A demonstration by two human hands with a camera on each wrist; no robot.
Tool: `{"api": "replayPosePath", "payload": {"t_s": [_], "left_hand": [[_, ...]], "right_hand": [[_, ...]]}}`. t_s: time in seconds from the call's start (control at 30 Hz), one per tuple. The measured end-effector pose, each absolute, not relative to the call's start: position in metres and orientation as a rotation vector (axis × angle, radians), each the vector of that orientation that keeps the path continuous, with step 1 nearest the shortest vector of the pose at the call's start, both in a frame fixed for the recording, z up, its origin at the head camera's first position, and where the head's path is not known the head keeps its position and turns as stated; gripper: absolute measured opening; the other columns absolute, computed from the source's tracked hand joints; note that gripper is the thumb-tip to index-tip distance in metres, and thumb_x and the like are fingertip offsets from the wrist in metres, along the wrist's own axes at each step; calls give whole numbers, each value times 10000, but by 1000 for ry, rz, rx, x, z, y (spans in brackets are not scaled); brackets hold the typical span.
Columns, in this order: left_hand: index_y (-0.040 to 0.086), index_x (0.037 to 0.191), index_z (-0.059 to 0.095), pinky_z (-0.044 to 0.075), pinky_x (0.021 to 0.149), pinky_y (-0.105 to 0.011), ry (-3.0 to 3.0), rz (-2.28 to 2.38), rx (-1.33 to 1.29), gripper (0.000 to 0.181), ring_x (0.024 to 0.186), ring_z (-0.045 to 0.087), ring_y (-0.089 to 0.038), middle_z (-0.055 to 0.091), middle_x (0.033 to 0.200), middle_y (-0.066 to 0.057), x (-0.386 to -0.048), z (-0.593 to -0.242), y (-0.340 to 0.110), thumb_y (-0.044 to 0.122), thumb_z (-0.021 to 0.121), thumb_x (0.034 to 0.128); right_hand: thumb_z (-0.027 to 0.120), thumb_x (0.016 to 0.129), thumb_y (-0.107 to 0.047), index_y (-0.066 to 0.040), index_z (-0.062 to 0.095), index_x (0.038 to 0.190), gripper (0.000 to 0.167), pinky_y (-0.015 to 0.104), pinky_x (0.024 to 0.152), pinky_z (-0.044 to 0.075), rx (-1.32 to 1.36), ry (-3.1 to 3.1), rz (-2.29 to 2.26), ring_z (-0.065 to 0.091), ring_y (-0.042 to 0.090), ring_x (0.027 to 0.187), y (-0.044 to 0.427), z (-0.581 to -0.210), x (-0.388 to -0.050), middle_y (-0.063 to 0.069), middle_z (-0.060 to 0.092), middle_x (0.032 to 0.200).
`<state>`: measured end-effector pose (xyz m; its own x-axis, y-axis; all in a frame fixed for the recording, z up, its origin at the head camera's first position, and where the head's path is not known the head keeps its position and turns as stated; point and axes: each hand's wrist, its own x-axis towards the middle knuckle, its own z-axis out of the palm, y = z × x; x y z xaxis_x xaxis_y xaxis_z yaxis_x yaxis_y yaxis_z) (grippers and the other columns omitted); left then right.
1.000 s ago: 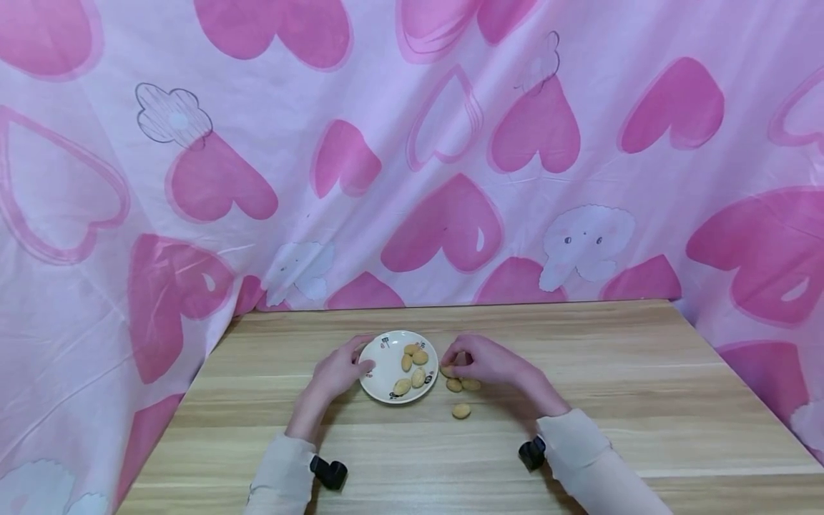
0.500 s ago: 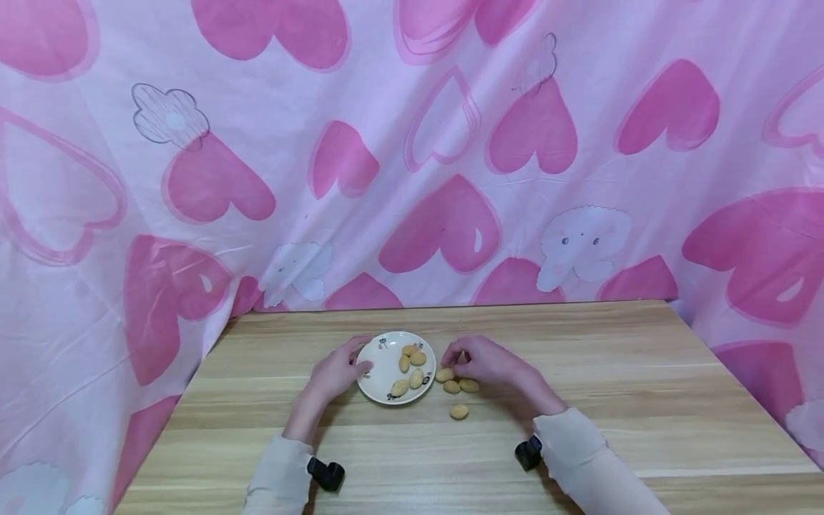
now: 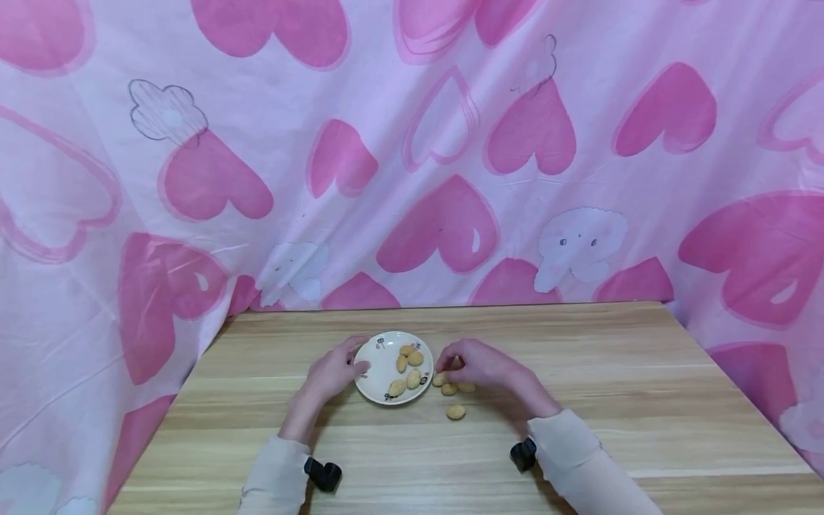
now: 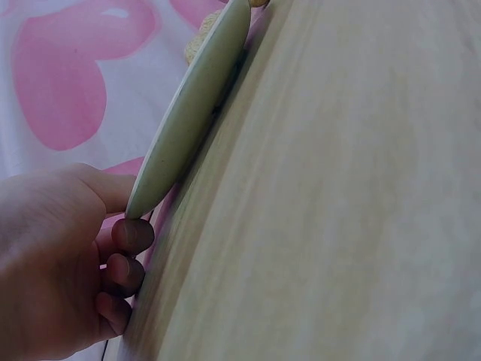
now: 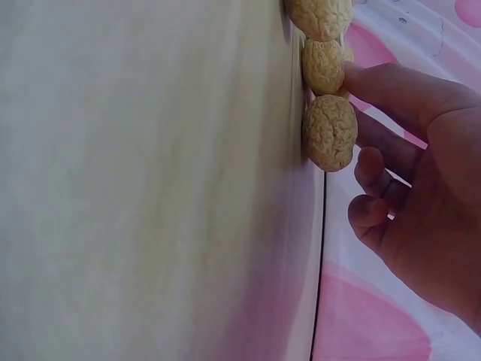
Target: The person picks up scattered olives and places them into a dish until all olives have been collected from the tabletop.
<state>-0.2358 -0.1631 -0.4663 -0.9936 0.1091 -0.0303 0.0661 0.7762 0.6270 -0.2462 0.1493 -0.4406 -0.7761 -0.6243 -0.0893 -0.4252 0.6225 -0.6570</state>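
My left hand [image 3: 333,370] holds a small white plate [image 3: 381,372] by its left rim, thumb on top. In the left wrist view the plate [image 4: 180,124] is seen edge-on, with fingertips [image 4: 134,235] below its rim. Several wrinkled, tan, oval nuts lie on the plate, among them one nut [image 3: 414,378] near its right side. Just right of the plate, my right hand [image 3: 476,363] pinches a nut [image 3: 440,380], with the index finger partly hidden. Beside it lie loose nuts [image 3: 449,389], one partly under the hand. In the right wrist view a wrinkled nut [image 5: 331,133] stands before the fingers.
A single nut [image 3: 455,412] lies nearer the front, apart from the cluster. Everything rests on a wooden table [image 3: 386,465]. Behind and along the sides hangs a pink cloth [image 3: 270,172] printed with hearts. Black wrist cameras sit at both cuffs.
The right hand and its nut have shifted slightly toward the front, close to the neighbouring nuts. The left hand keeps its hold on the plate. The head view has drifted a little.
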Motion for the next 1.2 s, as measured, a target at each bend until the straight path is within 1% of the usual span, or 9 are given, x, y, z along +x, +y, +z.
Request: {"api": "replayPosePath", "payload": {"t_s": [0.1, 0.27, 0.43, 0.5, 0.73, 0.87, 0.97, 1.1, 1.2], "left_hand": [[265, 1410, 543, 464, 908, -513, 2896, 1025, 147, 521, 996, 641, -208, 710, 1055, -34, -235, -465, -163, 321, 689, 914], [257, 1413, 542, 456, 942, -536, 2892, 1034, 144, 521, 1045, 645, -224, 715, 1093, -47, -235, -464, -162, 315, 685, 915], [262, 1417, 538, 460, 935, -528, 2895, 1037, 142, 526, 1024, 645, -219, 711, 1073, -44, -236, -465, -162, 321, 685, 915], [264, 1415, 540, 457, 946, -534, 2895, 1041, 144, 524, 1048, 647, -228, 714, 1090, -47, -236, -465, -163, 321, 686, 915], [257, 1416, 539, 447, 975, -556, 2889, 1056, 154, 523, 1134, 640, -269, 717, 1163, -73, -236, -467, -163, 316, 685, 918], [259, 1417, 539, 453, 961, -550, 2891, 1052, 156, 525, 1096, 647, -252, 725, 1121, -54, -236, -467, -163, 317, 685, 916], [262, 1418, 538, 451, 961, -550, 2889, 1048, 154, 526, 1092, 648, -248, 725, 1116, -49, -235, -467, -163, 316, 685, 916], [261, 1420, 535, 442, 977, -565, 2888, 1050, 152, 524, 1135, 640, -274, 719, 1163, -78, -235, -466, -163, 315, 682, 919], [257, 1423, 531, 440, 977, -573, 2887, 1048, 154, 527, 1135, 641, -281, 716, 1169, -88, -235, -466, -163, 314, 681, 920]], "right_hand": [[698, 917, -173, -233, 749, 991, 108, 253, 749, 518, -837, 2548, -909, 615, 72, 846, 149, -440, -246, -109, 705, 900], [714, 907, -189, -262, 755, 978, 110, 252, 707, 505, -845, 2578, -913, 599, 88, 813, 150, -435, -244, -148, 688, 873], [727, 896, -225, -300, 752, 965, 105, 273, 726, 503, -848, 2622, -920, 586, 90, 814, 149, -429, -243, -173, 678, 887], [732, 893, -236, -303, 747, 965, 100, 278, 734, 500, -858, 2640, -911, 583, 88, 814, 147, -427, -244, -179, 670, 893], [733, 900, -249, -272, 751, 988, 93, 294, 729, 487, -887, 2652, -904, 569, 97, 811, 138, -421, -245, -157, 664, 934], [739, 895, -242, -260, 754, 989, 97, 294, 762, 487, -896, 2664, -902, 573, 89, 831, 133, -417, -245, -152, 680, 961], [735, 896, -232, -250, 756, 989, 97, 304, 760, 495, -909, 2659, -909, 580, 97, 821, 128, -415, -244, -144, 691, 972], [729, 898, -230, -255, 755, 986, 95, 304, 762, 493, -930, 2648, -925, 579, 97, 830, 122, -413, -245, -141, 689, 985], [734, 895, -235, -257, 756, 989, 99, 286, 772, 494, -955, 2653, -920, 580, 86, 854, 118, -413, -247, -144, 687, 992]]}}
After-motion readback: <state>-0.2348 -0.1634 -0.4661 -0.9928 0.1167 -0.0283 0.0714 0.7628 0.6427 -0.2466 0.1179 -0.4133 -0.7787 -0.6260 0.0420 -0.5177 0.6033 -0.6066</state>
